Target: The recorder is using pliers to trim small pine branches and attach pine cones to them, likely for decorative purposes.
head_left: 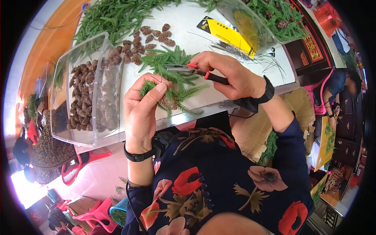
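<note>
My left hand [141,105] pinches a green artificial pine sprig [184,93] between thumb and fingers, close to the table's front edge. A brown pine cone [169,102] sits among its needles beside my thumb, partly hidden. A thin wire end [158,79] shows at my fingertips. Wrapped around the red and black handles of a pair of pliers [181,68] is my right hand [232,74]. The metal jaws point left, over the sprig and above my left fingertips. Whether the jaws touch the wire I cannot tell.
A clear tub [95,135] of pine cones stands left, with loose cones [158,34] beyond it. Greenery [113,17] is heaped at the back. Thin wires [270,62], a yellow-black card [225,31] and a tub of sprigs [291,33] lie right. Other people sit at both sides.
</note>
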